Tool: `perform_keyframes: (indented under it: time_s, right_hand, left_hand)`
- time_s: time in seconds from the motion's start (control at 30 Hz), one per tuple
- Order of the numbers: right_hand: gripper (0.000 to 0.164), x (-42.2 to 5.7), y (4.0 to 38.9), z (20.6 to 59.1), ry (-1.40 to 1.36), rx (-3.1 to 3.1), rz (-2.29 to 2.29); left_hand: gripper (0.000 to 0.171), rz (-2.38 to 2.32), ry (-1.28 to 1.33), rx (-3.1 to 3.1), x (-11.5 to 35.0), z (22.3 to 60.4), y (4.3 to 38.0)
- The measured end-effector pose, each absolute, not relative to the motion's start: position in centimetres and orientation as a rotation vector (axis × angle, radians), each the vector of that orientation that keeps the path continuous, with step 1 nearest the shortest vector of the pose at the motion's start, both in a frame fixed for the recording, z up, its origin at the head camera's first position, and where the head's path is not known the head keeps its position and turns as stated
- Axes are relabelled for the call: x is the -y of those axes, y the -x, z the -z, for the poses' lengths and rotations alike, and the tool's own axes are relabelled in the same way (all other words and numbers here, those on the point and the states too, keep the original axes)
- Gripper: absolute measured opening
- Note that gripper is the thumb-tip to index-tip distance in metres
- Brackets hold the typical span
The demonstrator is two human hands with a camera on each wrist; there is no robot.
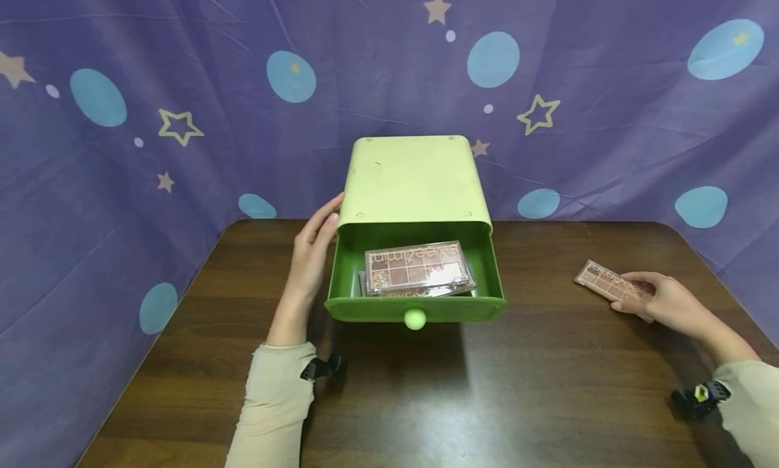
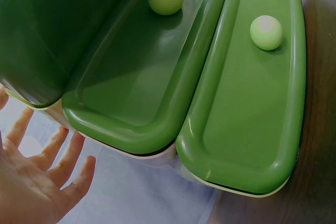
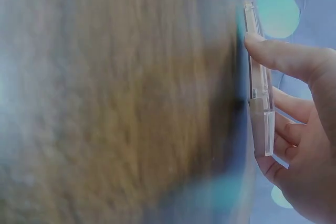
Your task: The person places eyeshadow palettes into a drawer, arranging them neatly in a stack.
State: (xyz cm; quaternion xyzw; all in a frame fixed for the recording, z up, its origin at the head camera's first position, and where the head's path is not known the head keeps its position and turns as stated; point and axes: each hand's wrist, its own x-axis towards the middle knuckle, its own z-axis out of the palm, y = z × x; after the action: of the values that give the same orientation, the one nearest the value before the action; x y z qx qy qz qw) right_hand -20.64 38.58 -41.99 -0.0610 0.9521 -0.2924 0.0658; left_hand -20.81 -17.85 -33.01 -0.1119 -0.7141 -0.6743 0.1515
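Note:
In the head view my left hand (image 1: pixel 309 255) rests its fairly straight fingers against the left side of a pale green drawer cabinet (image 1: pixel 416 177). Fingers of the same hand (image 2: pixel 44 174) lie along the cabinet's side in the left wrist view. The cabinet's green top drawer (image 1: pixel 347 310) is pulled out, and an eyeshadow palette (image 1: pixel 416 268) lies in it, overlapping at least one more beneath. Far to the right, my right hand (image 1: pixel 666 302) grips another eyeshadow palette (image 1: pixel 611 283) above the table. The right wrist view shows this palette (image 3: pixel 260 77) edge-on between thumb and fingers.
Two lower drawers, a middle one (image 2: pixel 131 87) and a bottom one (image 2: pixel 241 114), are pushed in, each with a round knob. The brown wooden table (image 1: pixel 535 387) ends at a purple curtain (image 1: pixel 389 69) patterned with stars and blue ovals.

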Motion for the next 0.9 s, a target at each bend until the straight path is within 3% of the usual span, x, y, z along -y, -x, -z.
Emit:
perform_keyframes:
  time_s: [0.9]
  right_hand:
    - [0.056,-32.1,15.9,38.4,0.303,-3.194,1.033]
  left_hand:
    - [0.042,1.946,0.332,2.037,17.9,33.1,21.0]
